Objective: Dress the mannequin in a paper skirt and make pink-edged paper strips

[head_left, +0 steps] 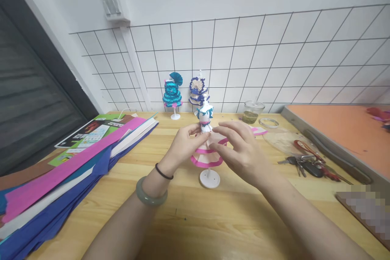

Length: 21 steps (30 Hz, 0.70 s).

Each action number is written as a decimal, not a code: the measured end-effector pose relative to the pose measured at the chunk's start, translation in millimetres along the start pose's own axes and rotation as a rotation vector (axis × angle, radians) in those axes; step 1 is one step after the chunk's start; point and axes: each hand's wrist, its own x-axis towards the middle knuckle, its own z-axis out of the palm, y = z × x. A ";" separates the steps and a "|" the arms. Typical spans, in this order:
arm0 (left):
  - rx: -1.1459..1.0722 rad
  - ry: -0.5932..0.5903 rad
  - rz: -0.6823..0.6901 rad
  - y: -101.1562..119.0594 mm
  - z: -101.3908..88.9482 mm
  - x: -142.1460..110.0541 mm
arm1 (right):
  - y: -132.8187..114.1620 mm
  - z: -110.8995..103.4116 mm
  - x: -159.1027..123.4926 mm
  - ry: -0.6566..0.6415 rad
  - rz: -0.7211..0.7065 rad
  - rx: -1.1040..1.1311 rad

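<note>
Paper doll (208,146) pinched by both hands' fingers (195,131) (keys (301,164) lie well right).

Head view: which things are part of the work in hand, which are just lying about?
In hand:
- paper-dress doll on white stand
- left hand at the doll's waist
- right hand on the pink-trimmed skirt

Lying about:
- crepe paper sheets
- two finished dolls, teal and purple
- glass jar
- keys
- orange board
</note>
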 end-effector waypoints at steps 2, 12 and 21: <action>-0.017 0.007 -0.009 0.2 0.4 0.2 | -2.7 -1.5 1.4 0.045 -0.024 -0.007; -0.182 0.018 -0.088 10.6 0.6 -0.3 | -10.2 -2.5 1.2 0.176 -0.068 -0.038; -0.190 -0.067 0.016 -2.5 -6.7 3.0 | -12.0 -2.3 -2.2 0.016 -0.095 0.214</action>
